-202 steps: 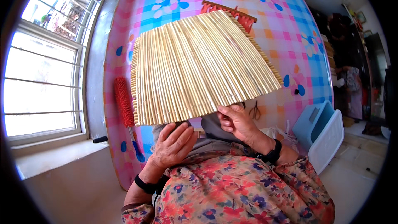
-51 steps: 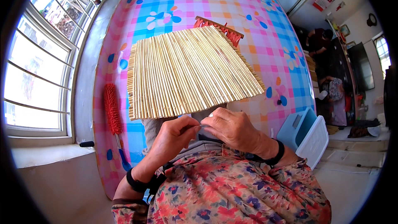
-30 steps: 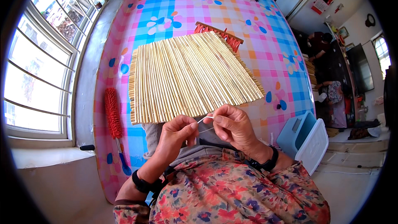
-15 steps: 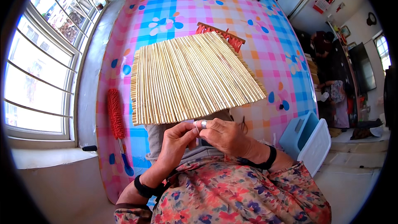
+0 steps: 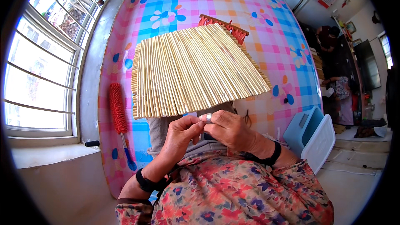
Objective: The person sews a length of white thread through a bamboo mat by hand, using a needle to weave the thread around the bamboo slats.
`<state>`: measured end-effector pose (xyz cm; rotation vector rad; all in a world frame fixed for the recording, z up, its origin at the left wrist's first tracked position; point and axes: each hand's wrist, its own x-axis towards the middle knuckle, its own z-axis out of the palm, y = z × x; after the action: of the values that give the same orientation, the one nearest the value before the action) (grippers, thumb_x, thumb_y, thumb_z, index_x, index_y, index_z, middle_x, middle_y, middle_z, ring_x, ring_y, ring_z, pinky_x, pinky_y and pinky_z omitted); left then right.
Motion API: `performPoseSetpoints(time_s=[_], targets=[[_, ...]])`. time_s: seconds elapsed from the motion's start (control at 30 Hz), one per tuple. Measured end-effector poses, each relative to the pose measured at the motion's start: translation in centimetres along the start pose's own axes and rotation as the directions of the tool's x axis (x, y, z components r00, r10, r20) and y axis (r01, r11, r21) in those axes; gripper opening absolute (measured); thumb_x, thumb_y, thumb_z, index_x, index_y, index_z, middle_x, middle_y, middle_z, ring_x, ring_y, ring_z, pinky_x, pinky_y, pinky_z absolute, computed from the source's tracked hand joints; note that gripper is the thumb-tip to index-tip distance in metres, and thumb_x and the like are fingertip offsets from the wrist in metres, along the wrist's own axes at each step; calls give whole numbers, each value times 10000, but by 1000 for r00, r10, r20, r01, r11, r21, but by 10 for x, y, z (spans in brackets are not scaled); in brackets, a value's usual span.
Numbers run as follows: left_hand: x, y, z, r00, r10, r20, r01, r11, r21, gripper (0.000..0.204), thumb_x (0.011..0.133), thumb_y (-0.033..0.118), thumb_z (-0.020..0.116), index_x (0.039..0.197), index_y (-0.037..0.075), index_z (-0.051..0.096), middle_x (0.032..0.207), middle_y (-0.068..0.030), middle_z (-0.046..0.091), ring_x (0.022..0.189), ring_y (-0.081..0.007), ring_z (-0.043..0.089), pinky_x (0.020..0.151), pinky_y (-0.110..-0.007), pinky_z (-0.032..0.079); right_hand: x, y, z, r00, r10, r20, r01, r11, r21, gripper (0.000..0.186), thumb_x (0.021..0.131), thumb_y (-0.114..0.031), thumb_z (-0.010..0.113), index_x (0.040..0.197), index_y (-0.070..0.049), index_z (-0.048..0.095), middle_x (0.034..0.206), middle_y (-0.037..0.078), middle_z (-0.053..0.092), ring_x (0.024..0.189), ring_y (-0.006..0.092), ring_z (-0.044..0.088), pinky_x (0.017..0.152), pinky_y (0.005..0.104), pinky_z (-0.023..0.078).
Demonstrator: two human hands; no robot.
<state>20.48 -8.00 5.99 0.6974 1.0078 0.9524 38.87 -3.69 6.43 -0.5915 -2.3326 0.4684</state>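
A mat of thin pale sticks [image 5: 196, 71], bound side by side, lies over my legs with its near edge just beyond my hands. In front of my lap, my left hand [image 5: 180, 135] and my right hand [image 5: 233, 131] meet, fingertips pinched together. Between them is a bit of thin white thread, mostly hidden by the fingers now. A silver band [image 5: 208, 118] circles a finger of my right hand. Past the mat's far right corner shows a red fringed piece on a wooden bar [image 5: 225, 25], partly covered by the mat.
A red fluffy duster [image 5: 118, 108] with a blue handle end lies at left, near the barred window [image 5: 39, 79]. At right stands a blue plastic bin [image 5: 303, 127] beside its white lid [image 5: 320, 143]. Dark scissor-like handles [image 5: 248, 118] lie right of my lap. Two people sit farther right.
My hands stay pinched together, and the white strand that showed between them is now largely hidden. The view has shifted slightly; the mat's near edge sits a little higher in it.
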Motion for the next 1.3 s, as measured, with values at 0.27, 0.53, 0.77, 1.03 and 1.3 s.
performPoseSetpoints(time_s=[0.27,0.53,0.77,1.03,1.3], targets=[[1,0,3,1000,28,-6,-28,996,-80,147,906,164,588,888,22,622,692,15,546,556,-52,460,495,-193,342,-1,-5,-5,858,506,83,-484,744,461,88,840,-54,615,909,-6,588,898,57,552,788,153,568,660,262,474],[5,-5,-7,997,35,67,-33,999,-38,135,894,147,606,909,15,631,716,16,548,576,-45,452,502,-186,344,6,1,-2,665,605,438,-661,204,722,116,902,-114,579,964,-16,581,789,16,597,686,70,565,587,200,471],[7,-3,-6,998,32,44,-30,999,-37,114,881,130,619,896,18,634,704,23,554,569,-38,450,498,-182,348,6,3,2,628,616,476,-659,94,747,123,898,-116,583,962,-11,582,796,16,601,662,62,564,531,196,456],[9,-8,-8,997,77,7,-76,993,-93,116,875,132,624,890,17,635,694,17,561,555,-36,453,483,-185,350,8,-10,-6,877,481,12,-433,778,455,103,847,-3,603,949,-13,600,847,46,559,692,96,556,584,219,440],[8,-9,-8,992,127,14,-127,991,-39,127,881,140,621,912,18,639,708,26,561,556,-30,445,482,-173,347,9,-10,-1,839,537,85,-519,744,421,115,836,-4,592,949,-23,612,826,86,549,706,182,575,625,271,457]])
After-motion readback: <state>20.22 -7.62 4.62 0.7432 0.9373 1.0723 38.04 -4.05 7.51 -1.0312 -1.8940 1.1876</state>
